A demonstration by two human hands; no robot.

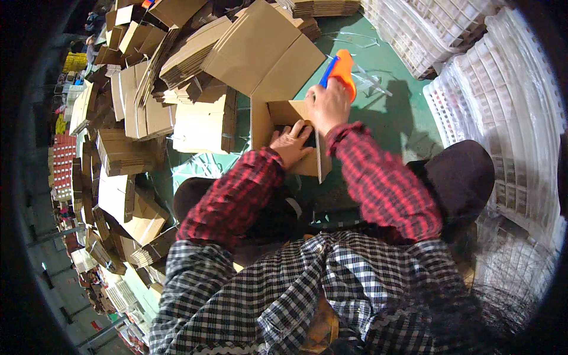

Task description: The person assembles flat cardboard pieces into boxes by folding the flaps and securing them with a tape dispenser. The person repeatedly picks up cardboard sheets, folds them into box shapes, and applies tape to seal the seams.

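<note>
A small cardboard box [262, 128] stands with its top open between my knees. My left hand [291, 144] reaches over its near side, fingers spread at the opening and pointing inward. Around an orange and blue tape dispenser [344, 71] my right hand [329, 104] is closed, at the box's right upper edge. A raised flap or panel [321, 155] stands at the right side of the box. What lies inside is mostly hidden by my left hand and shadow.
Flattened cardboard boxes [199, 51] lie in bundles ahead and to the left. Film-wrapped stacks of white plastic crates [501, 102] stand on the right. Loose clear strapping [372, 82] lies on the green floor [399, 111]. A person [91, 49] is far off at the upper left.
</note>
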